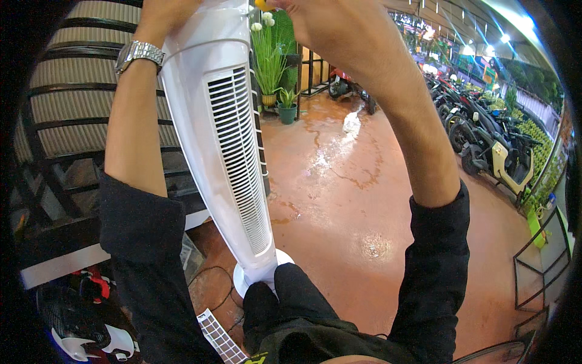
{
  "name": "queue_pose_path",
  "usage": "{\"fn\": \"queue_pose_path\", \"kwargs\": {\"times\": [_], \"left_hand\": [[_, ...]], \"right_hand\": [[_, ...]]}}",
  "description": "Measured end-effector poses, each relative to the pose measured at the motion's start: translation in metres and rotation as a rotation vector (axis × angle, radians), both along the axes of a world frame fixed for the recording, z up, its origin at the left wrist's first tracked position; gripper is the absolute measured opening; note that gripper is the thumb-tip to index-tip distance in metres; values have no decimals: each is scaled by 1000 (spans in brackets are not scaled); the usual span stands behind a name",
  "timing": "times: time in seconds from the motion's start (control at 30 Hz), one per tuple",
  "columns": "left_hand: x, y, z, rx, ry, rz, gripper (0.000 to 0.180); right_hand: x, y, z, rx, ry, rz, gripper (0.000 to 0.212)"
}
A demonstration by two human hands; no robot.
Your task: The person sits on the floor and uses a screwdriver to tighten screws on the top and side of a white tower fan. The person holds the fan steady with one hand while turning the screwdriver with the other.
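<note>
Head view. The white tower fan (221, 151) stands upright on its round base (242, 280) on the red floor (364, 200), directly before the person's knees.

The left hand (162, 15) is closed around the upper housing. The right hand (330, 27) is curled at the top beside a small yellow object (263, 4); what it grips cannot be told.

Handling, as a judgement: a rigid, smooth plastic shell, probably light and top-heavy; hold the solid side walls, not the slatted grille (239, 158).

A green sign (488, 74) hangs far right above the parked scooters (485, 139).
</note>
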State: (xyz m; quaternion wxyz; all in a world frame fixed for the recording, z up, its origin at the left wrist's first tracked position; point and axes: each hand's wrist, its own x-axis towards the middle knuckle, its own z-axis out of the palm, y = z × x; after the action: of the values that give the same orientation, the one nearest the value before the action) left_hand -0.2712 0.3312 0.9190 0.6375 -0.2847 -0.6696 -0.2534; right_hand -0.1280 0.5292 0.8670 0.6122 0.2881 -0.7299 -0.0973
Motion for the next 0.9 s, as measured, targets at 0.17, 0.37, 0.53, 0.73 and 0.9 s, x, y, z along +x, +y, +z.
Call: {"fn": "queue_pose_path", "kwargs": {"times": [0.17, 0.37, 0.53, 0.73, 0.9], "left_hand": [[-18, 0, 6, -9, 42, -6, 67], [-6, -19, 1, 1, 12, 5, 68], [-21, 0, 1, -13, 59, -20, 67], [-14, -14, -1, -16, 30, 17, 66], [-13, -12, -3, -7, 43, -34, 67]], "right_hand": [[6, -3, 7, -139, -98, -52, 32], [22, -9, 4, 73, -88, 111, 29], [-5, 1, 1, -39, -64, -29, 28], [3, -19, 1, -275, -193, -96, 28], [2, -2, 2, 190, 113, 203, 27]]}}
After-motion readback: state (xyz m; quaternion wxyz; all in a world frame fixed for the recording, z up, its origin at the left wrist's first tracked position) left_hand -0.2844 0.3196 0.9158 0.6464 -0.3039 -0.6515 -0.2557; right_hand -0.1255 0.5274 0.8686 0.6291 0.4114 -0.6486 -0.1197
